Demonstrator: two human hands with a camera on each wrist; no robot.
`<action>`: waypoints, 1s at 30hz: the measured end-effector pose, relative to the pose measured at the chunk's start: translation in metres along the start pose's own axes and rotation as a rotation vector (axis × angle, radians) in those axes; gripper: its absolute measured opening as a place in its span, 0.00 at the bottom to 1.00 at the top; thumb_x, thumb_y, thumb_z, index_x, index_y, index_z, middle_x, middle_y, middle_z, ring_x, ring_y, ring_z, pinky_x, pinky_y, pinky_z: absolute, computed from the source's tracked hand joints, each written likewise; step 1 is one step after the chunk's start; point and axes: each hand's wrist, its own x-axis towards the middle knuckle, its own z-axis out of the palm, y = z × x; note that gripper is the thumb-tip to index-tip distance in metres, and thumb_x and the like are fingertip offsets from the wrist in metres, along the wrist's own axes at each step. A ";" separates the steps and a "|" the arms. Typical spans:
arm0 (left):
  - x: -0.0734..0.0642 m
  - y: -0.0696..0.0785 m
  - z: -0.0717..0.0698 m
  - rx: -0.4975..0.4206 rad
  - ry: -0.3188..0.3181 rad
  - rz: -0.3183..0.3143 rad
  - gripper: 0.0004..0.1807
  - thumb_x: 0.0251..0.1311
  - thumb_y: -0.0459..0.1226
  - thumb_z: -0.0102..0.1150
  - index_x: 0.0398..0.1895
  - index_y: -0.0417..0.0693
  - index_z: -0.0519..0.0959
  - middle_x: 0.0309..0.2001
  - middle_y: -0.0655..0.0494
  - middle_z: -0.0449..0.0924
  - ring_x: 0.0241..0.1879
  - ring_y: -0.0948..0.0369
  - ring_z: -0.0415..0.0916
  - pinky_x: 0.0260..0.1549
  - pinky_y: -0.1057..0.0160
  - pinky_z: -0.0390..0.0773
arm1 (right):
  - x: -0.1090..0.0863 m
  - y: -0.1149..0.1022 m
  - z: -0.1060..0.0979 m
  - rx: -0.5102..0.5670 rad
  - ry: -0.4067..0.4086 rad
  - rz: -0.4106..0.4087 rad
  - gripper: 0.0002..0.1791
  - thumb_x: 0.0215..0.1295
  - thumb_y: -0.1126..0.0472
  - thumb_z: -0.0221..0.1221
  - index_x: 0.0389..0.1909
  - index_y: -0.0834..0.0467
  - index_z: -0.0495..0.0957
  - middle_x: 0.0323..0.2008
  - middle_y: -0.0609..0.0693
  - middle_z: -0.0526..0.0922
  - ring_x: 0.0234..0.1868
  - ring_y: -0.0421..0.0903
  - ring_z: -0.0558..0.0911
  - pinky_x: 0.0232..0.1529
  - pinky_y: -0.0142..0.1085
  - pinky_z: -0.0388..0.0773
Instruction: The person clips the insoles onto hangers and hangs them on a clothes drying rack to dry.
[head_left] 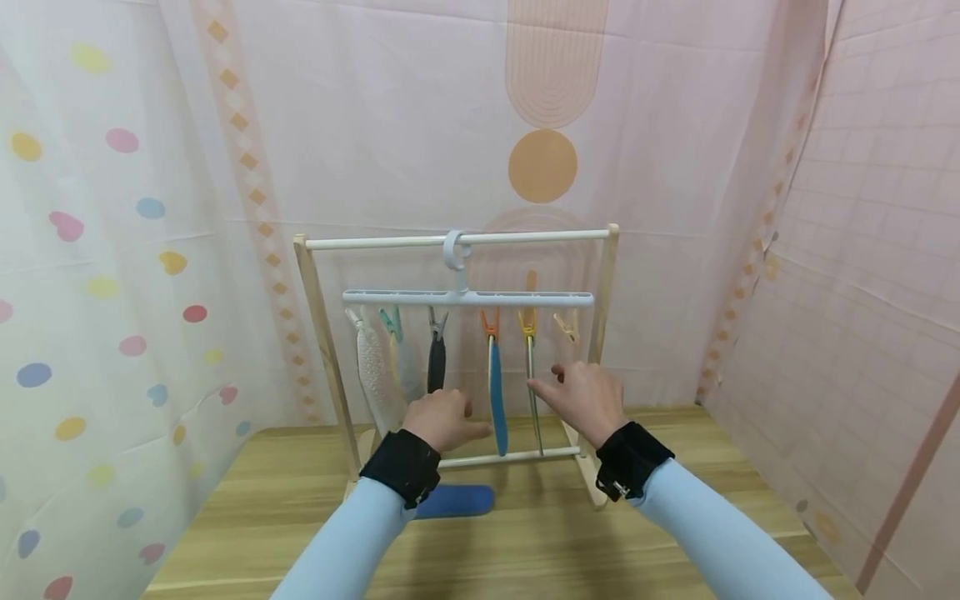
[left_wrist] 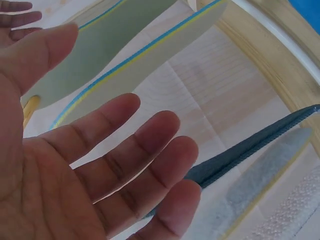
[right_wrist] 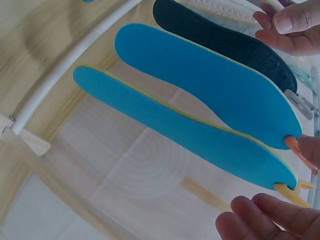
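Note:
Several insoles hang by clips from a pale blue hanger (head_left: pixel 517 298). My left hand (head_left: pixel 442 419) is in front of the dark insole (head_left: pixel 437 365) and left of the blue insole (head_left: pixel 497 408) on the orange clip (head_left: pixel 491 322). Its fingers are spread and hold nothing in the left wrist view. My right hand (head_left: pixel 581 398) is beside the thin-edged insole (head_left: pixel 532 392) on the yellow clip (head_left: pixel 528 323), its fingers relaxed with nothing between them. In the right wrist view that insole (right_wrist: pixel 185 127) shows a blue face. I cannot tell whether the right thumb touches it.
The hanger hooks over the white top bar (head_left: pixel 360 243) of a wooden rack (head_left: pixel 324 342). At the left hang a fluffy white insole (head_left: pixel 372 367) and a pale one under a green clip (head_left: pixel 392 321). A beige clip (head_left: pixel 567 327) hangs at the right. A blue insole (head_left: pixel 456 501) lies on the table (head_left: pixel 247 517).

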 end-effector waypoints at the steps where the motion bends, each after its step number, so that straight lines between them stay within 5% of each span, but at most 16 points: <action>1: -0.001 -0.002 0.000 -0.004 -0.004 -0.002 0.22 0.55 0.55 0.69 0.35 0.44 0.86 0.29 0.54 0.82 0.25 0.58 0.77 0.27 0.54 0.78 | -0.001 0.001 0.001 -0.010 0.003 -0.012 0.28 0.62 0.37 0.63 0.43 0.59 0.87 0.30 0.52 0.87 0.22 0.44 0.80 0.17 0.34 0.68; 9: -0.007 -0.018 -0.005 -0.007 -0.014 -0.032 0.23 0.55 0.54 0.69 0.39 0.44 0.85 0.31 0.53 0.83 0.27 0.59 0.78 0.27 0.55 0.77 | -0.011 0.005 0.011 -0.061 0.013 -0.071 0.25 0.61 0.42 0.66 0.42 0.61 0.87 0.38 0.57 0.88 0.33 0.53 0.86 0.25 0.40 0.79; 22: -0.029 -0.043 -0.002 -0.043 0.012 -0.038 0.24 0.55 0.52 0.70 0.42 0.40 0.85 0.39 0.46 0.85 0.33 0.53 0.81 0.33 0.51 0.80 | -0.038 0.003 0.021 0.000 -0.052 -0.111 0.22 0.57 0.47 0.70 0.36 0.64 0.85 0.19 0.51 0.81 0.14 0.38 0.68 0.16 0.33 0.68; 30: -0.041 -0.056 0.013 0.019 0.044 -0.031 0.20 0.53 0.53 0.70 0.35 0.45 0.84 0.30 0.54 0.81 0.26 0.59 0.74 0.31 0.53 0.73 | -0.061 0.011 0.038 -0.001 -0.096 -0.071 0.25 0.55 0.44 0.71 0.38 0.65 0.86 0.32 0.57 0.87 0.25 0.49 0.83 0.23 0.38 0.77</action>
